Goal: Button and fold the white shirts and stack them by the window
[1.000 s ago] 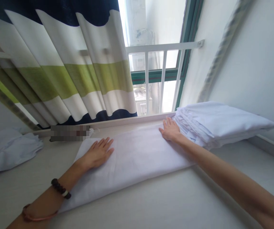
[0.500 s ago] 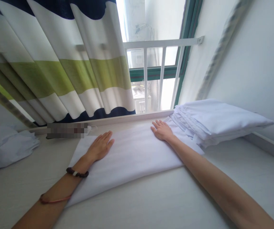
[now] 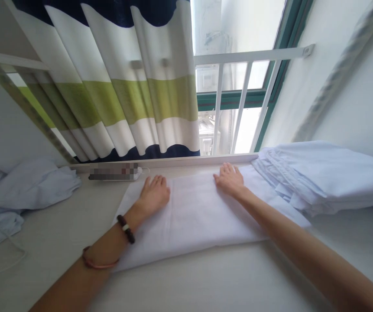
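A folded white cloth (image 3: pixel 192 221) lies flat on the pale bed board. Palm down on its left part rests my left hand (image 3: pixel 154 196), fingers slightly bent and a little apart, with a dark bracelet and a reddish band along that arm. My right hand (image 3: pixel 229 178) presses on the cloth's far edge toward the right, fingers spread and nothing held. Just right of it, a thick stack of folded white fabric (image 3: pixel 329 177) overlaps the cloth's right end.
A crumpled white cloth (image 3: pixel 33 184) lies at the left, with a thin pale cable (image 3: pixel 14 245) near it. A blurred-out flat object (image 3: pixel 113 171) sits against the back ledge. Behind stand a striped curtain (image 3: pixel 115 99), a white railing (image 3: pixel 254 55) and a window.
The camera view has turned left, so everything shifts right. My left hand's fingers have spread and bent slightly on the cloth; my right hand stays near the far edge.
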`<move>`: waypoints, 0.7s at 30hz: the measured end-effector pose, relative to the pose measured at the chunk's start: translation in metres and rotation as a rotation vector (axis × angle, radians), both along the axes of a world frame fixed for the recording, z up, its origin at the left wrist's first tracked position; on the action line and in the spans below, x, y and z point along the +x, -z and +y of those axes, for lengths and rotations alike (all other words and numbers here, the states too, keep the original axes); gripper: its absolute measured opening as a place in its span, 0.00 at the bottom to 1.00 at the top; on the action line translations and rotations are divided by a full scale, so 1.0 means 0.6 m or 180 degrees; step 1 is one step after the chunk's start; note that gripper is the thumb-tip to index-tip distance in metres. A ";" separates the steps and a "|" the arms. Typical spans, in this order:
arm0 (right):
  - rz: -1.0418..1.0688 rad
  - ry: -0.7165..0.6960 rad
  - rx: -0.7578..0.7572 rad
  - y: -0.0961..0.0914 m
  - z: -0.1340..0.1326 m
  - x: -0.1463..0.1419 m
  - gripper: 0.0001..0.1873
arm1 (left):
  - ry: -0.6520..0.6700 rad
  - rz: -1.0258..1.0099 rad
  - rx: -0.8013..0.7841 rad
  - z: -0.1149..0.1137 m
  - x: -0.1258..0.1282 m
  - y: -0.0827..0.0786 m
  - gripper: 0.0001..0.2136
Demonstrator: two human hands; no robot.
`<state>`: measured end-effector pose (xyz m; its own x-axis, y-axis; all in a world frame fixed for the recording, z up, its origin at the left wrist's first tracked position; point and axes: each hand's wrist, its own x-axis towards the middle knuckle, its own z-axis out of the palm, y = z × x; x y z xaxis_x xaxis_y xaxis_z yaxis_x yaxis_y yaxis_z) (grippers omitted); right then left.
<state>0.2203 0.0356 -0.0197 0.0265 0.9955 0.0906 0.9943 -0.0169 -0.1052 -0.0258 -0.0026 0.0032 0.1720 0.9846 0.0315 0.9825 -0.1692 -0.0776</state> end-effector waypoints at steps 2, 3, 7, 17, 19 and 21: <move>0.0104 -0.0063 0.0064 0.005 -0.002 -0.054 0.32 | -0.0074 -0.0127 -0.0093 0.017 0.053 0.005 0.24; 0.0155 -0.0016 0.0117 0.009 -0.002 -0.074 0.33 | -0.0139 -0.0193 -0.0104 0.026 0.075 0.011 0.23; 0.0313 0.0105 0.0257 0.022 -0.001 -0.096 0.32 | -0.0322 -0.0464 0.0169 0.044 0.113 0.043 0.25; 0.0399 0.0426 -0.0053 0.026 0.015 0.035 0.34 | -0.0023 -0.0461 0.0224 0.017 -0.032 0.051 0.30; 0.0379 0.0584 -0.0066 0.026 0.015 0.064 0.34 | 0.0150 -0.0330 0.0243 0.005 -0.065 0.050 0.29; 0.0366 0.0754 -0.0050 0.024 0.011 0.086 0.36 | 0.0160 -0.0206 0.0260 -0.006 -0.092 0.050 0.28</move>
